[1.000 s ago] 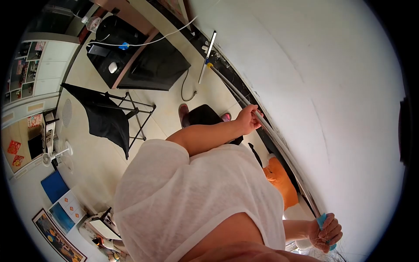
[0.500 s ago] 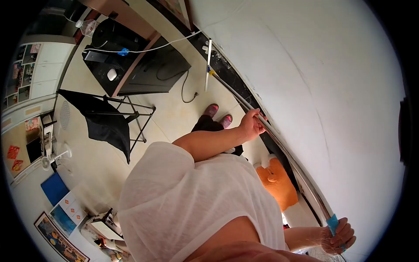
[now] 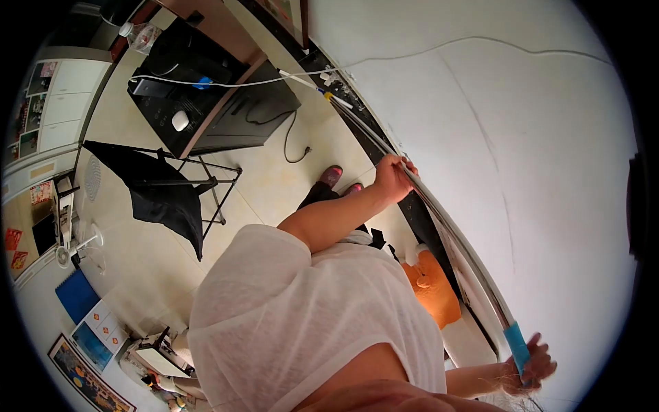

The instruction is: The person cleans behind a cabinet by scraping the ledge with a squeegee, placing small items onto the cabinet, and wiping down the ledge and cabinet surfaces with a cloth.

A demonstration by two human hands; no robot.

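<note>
Metal pole [image 3: 491, 288], slanting forward along wall [image 3: 563, 206]; left hand [image 3: 396, 180] clamped partway down, right hand [image 3: 537, 362] splayed at blue grip [image 3: 516, 343].

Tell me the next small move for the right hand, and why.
I'd probably curl the right hand around the blue grip: its fingers look spread rather than wrapped, so that end of the pole seems loosely held, while the left hand grips farther along.
</note>
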